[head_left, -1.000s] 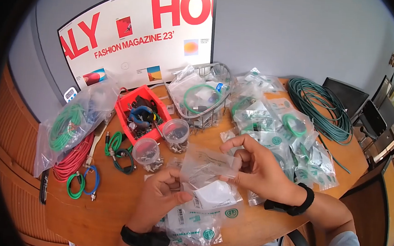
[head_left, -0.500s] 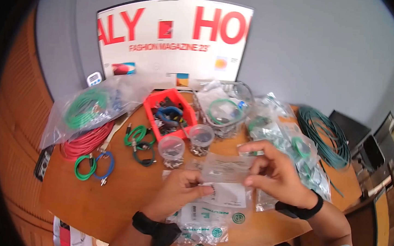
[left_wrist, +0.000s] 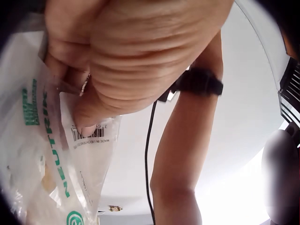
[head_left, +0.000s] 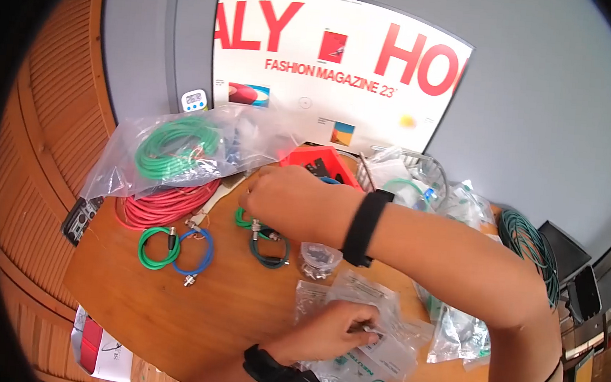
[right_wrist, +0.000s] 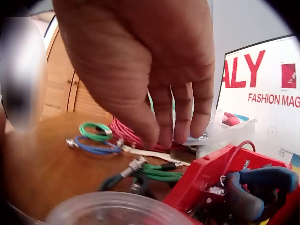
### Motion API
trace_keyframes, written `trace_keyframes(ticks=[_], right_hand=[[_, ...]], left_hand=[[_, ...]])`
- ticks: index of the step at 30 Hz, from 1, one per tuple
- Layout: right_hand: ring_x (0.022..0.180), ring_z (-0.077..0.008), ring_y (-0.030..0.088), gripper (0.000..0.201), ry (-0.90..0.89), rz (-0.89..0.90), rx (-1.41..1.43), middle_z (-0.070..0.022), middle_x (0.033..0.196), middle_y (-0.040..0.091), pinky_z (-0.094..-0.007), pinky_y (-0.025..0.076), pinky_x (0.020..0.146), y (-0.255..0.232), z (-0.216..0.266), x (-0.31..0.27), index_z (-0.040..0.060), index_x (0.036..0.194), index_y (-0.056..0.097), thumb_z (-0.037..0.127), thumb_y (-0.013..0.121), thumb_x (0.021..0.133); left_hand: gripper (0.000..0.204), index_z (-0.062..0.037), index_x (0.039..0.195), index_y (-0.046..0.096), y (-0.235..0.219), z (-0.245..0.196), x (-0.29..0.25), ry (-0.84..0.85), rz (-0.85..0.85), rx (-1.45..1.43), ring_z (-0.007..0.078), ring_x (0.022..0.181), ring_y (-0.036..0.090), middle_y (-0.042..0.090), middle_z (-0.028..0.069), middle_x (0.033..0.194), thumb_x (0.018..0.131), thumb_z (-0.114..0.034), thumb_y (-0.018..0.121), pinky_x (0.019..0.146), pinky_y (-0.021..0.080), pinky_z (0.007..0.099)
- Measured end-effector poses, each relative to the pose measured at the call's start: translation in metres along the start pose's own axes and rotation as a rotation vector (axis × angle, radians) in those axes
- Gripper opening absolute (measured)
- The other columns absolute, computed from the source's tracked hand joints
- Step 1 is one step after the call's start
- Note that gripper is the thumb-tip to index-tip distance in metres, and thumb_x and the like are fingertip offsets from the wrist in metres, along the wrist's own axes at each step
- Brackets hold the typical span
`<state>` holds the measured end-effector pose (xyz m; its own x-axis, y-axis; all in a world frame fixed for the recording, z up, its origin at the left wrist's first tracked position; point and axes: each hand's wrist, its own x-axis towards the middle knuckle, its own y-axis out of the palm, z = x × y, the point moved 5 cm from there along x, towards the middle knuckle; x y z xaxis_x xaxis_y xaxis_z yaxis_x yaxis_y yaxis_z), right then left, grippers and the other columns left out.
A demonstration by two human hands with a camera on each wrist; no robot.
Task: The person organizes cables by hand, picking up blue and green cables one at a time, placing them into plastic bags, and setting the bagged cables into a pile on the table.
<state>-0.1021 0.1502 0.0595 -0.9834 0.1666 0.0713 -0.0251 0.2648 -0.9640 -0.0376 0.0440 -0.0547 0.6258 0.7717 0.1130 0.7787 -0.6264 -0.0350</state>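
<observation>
My left hand (head_left: 330, 329) pinches a clear plastic bag (left_wrist: 89, 164) with green lettering and a white barcode label, thumb pressed over the barcode in the left wrist view. More printed bags lie beneath it on the table. My right hand (head_left: 291, 197) is stretched across to the left, over the short green and dark cables (right_wrist: 161, 172) and beside the red bin (right_wrist: 197, 176). Its fingers (right_wrist: 164, 119) point downward, slightly bent, with nothing held between them. Pliers with blue handles (right_wrist: 248, 187) lie in the bin. My right forearm hides part of the table in the head view.
A small clear tub (head_left: 320, 260) of metal parts stands below my right wrist. Further left lie a green cable loop (head_left: 159, 248), a blue one (head_left: 194, 253), a red cable coil (head_left: 168, 205) and a bagged green coil (head_left: 178, 149). A wire basket (head_left: 433, 169) stands behind.
My right hand has let go of the plastic bag and swung left over the cables. My left hand keeps hold of the bag. The head view has turned left.
</observation>
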Motion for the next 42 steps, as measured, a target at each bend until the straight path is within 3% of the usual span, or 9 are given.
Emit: trace_keyframes(ticks=[5, 6, 12, 14, 23, 29, 34, 39, 42], right_hand=[[0.102, -0.03, 0.064, 0.026, 0.029, 0.28, -0.081, -0.009, 0.092, 0.073, -0.0397, 0.057, 0.081, 0.048, -0.003, 0.018, 0.0081, 0.098, 0.071, 0.012, 0.076, 0.072], [0.102, -0.0297, 0.065, 0.025, -0.002, 0.246, -0.077, -0.0095, 0.091, 0.073, -0.0399, 0.057, 0.082, 0.044, -0.009, 0.016, 0.0083, 0.096, 0.072, 0.013, 0.076, 0.072], [0.094, -0.0319, 0.069, 0.022, -0.104, 0.089, 0.007, -0.0124, 0.095, 0.072, -0.0423, 0.056, 0.08, 0.03, -0.031, 0.013, 0.0051, 0.1, 0.071, 0.01, 0.072, 0.079], [0.091, -0.0342, 0.069, 0.029, 0.019, -0.038, 0.349, -0.0156, 0.094, 0.071, -0.0446, 0.055, 0.08, 0.013, -0.035, 0.009, 0.005, 0.108, 0.066, 0.007, 0.072, 0.08], [0.082, -0.0401, 0.066, 0.019, 0.104, -0.732, 0.4, -0.0216, 0.091, 0.066, -0.0452, 0.051, 0.073, -0.061, -0.044, -0.034, 0.0028, 0.112, 0.061, 0.002, 0.059, 0.093], [0.07, -0.0097, 0.061, 0.023, 0.548, -0.77, 0.871, -0.0051, 0.096, 0.067, -0.0241, 0.049, 0.057, -0.088, -0.029, -0.165, 0.003, 0.126, 0.048, 0.008, 0.047, 0.104], [0.059, -0.0015, 0.052, 0.02, 0.836, -0.853, 0.833, -0.0018, 0.092, 0.064, -0.0171, 0.042, 0.052, -0.094, 0.013, -0.283, 0.0043, 0.122, 0.056, 0.014, 0.051, 0.105], [0.087, -0.0124, 0.068, 0.018, 0.858, -0.519, 0.595, -0.007, 0.097, 0.069, -0.0262, 0.054, 0.071, -0.076, 0.055, -0.323, -0.0032, 0.115, 0.06, 0.002, 0.061, 0.098], [0.069, -0.026, 0.069, 0.02, 0.861, -0.633, 0.576, -0.018, 0.08, 0.067, -0.0359, 0.052, 0.061, -0.06, 0.063, -0.32, 0.0005, 0.11, 0.057, 0.009, 0.065, 0.094]], left_hand=[[0.019, 0.0039, 0.095, 0.06, -0.003, -0.008, 0.0, 0.027, -0.043, 0.025, 0.0139, 0.071, 0.055, 0.062, 0.0114, 0.076, 0.085, -0.005, 0.073, 0.067, 0.047, 0.0337], [0.016, 0.0016, 0.092, 0.059, -0.002, -0.009, 0.0, 0.031, -0.01, 0.035, 0.0042, 0.08, 0.053, 0.062, 0.0007, 0.082, 0.09, -0.006, 0.072, 0.071, 0.047, 0.0265], [0.017, 0.0008, 0.093, 0.061, -0.001, -0.003, 0.001, -0.004, -0.006, -0.059, 0.0023, 0.078, 0.053, 0.062, -0.001, 0.08, 0.091, -0.01, 0.074, 0.067, 0.046, 0.025], [0.017, 0.0005, 0.093, 0.061, -0.002, -0.009, 0.0, -0.012, -0.002, -0.032, 0.0016, 0.077, 0.052, 0.061, -0.0022, 0.079, 0.092, -0.011, 0.074, 0.066, 0.045, 0.0241], [0.016, -0.0003, 0.095, 0.065, -0.012, -0.003, 0.0, -0.024, -0.067, -0.018, 0.0012, 0.078, 0.055, 0.062, -0.0044, 0.083, 0.095, -0.014, 0.072, 0.066, 0.046, 0.0226], [0.022, 0.0029, 0.1, 0.069, -0.022, -0.013, -0.003, 0.061, -0.281, -0.077, 0.0014, 0.075, 0.055, 0.065, -0.0032, 0.083, 0.094, -0.018, 0.073, 0.064, 0.046, 0.0214], [0.026, 0.0032, 0.111, 0.069, -0.029, -0.012, -0.005, 0.118, -0.375, -0.317, 0.0071, 0.086, 0.064, 0.071, 0.0026, 0.099, 0.1, -0.02, 0.064, 0.077, 0.052, 0.0253], [0.027, 0.0037, 0.115, 0.068, -0.026, -0.01, -0.005, 0.111, -0.374, -0.312, 0.0095, 0.093, 0.066, 0.072, 0.0056, 0.105, 0.1, -0.018, 0.064, 0.083, 0.052, 0.0263], [0.027, 0.0042, 0.115, 0.068, -0.019, -0.01, -0.006, 0.105, -0.32, -0.318, 0.0105, 0.093, 0.066, 0.072, 0.0067, 0.107, 0.099, -0.017, 0.065, 0.084, 0.052, 0.0267]])
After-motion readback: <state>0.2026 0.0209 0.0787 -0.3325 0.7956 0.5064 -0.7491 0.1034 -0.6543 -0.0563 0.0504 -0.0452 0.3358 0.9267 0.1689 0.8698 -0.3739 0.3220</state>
